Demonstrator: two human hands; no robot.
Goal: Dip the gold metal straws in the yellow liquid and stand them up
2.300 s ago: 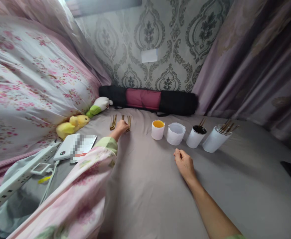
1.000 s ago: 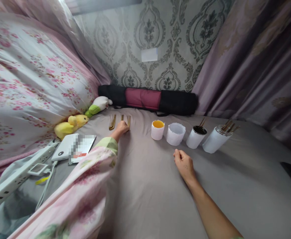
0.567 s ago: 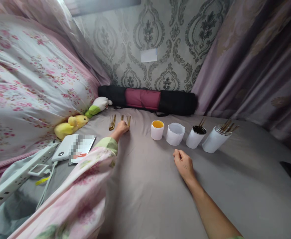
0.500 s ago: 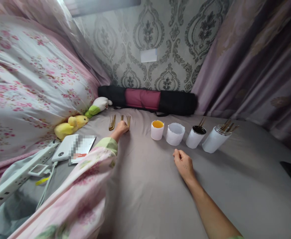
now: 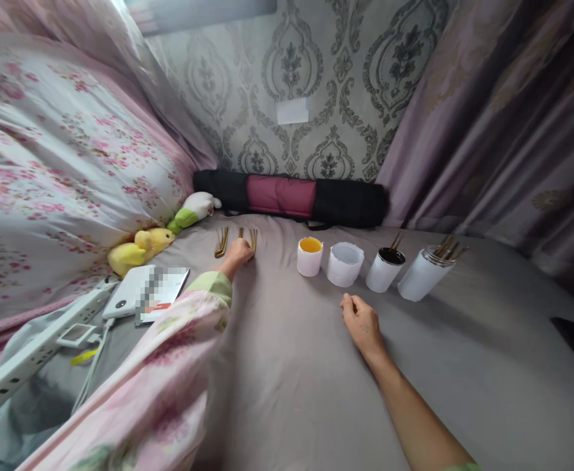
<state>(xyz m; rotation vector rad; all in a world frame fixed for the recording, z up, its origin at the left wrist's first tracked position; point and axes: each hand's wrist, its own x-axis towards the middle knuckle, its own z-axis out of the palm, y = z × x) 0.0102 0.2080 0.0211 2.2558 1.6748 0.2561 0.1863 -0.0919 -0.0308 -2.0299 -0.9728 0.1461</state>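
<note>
My left hand (image 5: 239, 251) reaches far forward over the grey bed sheet (image 5: 287, 379) and lies with curled fingers on a bunch of thin brown sticks (image 5: 253, 238); a second bunch of sticks (image 5: 222, 241) lies just to its left. My right hand (image 5: 360, 322) rests loosely curled on the sheet, holding nothing, a little in front of four cups: a white cup with a yellow inside (image 5: 310, 256), an empty white cup (image 5: 345, 263), a cup with a dark inside (image 5: 384, 269) with sticks in it, and a tilted white jar (image 5: 423, 273) with several sticks.
A black and maroon roll bag (image 5: 291, 196) lies along the patterned wall. Yellow plush duck (image 5: 137, 249) and green-white plush (image 5: 193, 208) sit beside a floral quilt (image 5: 61, 176). A power bank (image 5: 127, 290), a card, a power strip (image 5: 32, 356) and cables lie at left. Curtains hang at right.
Almost nothing differs; both hands stay in place. The view has shifted very slightly.
</note>
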